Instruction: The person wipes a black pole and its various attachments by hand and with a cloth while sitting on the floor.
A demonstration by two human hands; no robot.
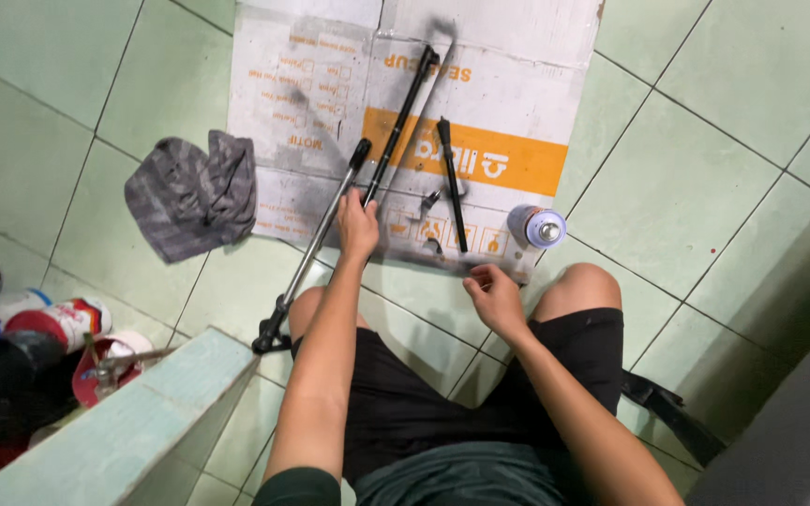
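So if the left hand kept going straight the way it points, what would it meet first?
The left hand points up the cardboard sheet, and its fingertips are already at the lower end of the long black rod. It would probably slide along that rod.

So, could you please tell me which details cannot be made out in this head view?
- Left hand: its fingers cover the lower end of the long black rod, so the grip is unclear.
- Small metal parts on the cardboard: too small to identify.
- Cans at the left: partly behind the pale green ledge.
- Black object by the right leg: partly hidden.
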